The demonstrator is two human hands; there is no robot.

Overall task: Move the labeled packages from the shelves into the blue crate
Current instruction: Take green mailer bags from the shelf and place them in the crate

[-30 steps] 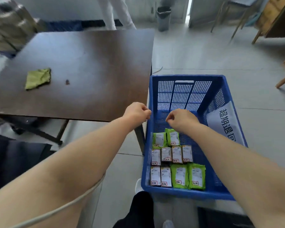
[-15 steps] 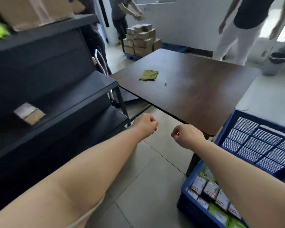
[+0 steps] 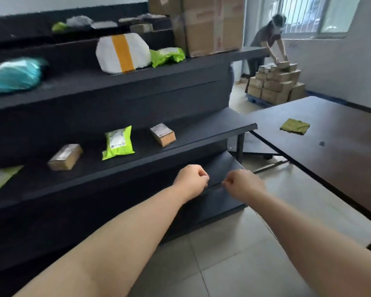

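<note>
While both fists are hovering curled and empty below the black tiered shelf (image 3: 201, 138), the lime-green labeled plastic mailer (image 3: 117, 142) is lying mid-ledge, up-left of the nearer left hand (image 3: 191, 180); the right hand (image 3: 243, 184) is hanging farther off.

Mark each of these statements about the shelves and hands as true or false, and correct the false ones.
1. Both hands are closed into fists, holding nothing. True: left hand, right hand.
2. The green mailer lies between two brown boxes. True: small box, taped box.
3. The green cloth lies on a shelf. False: it lies on the brown table.
4. The blue crate stands beside the shelves. False: no crate is in view.
</note>
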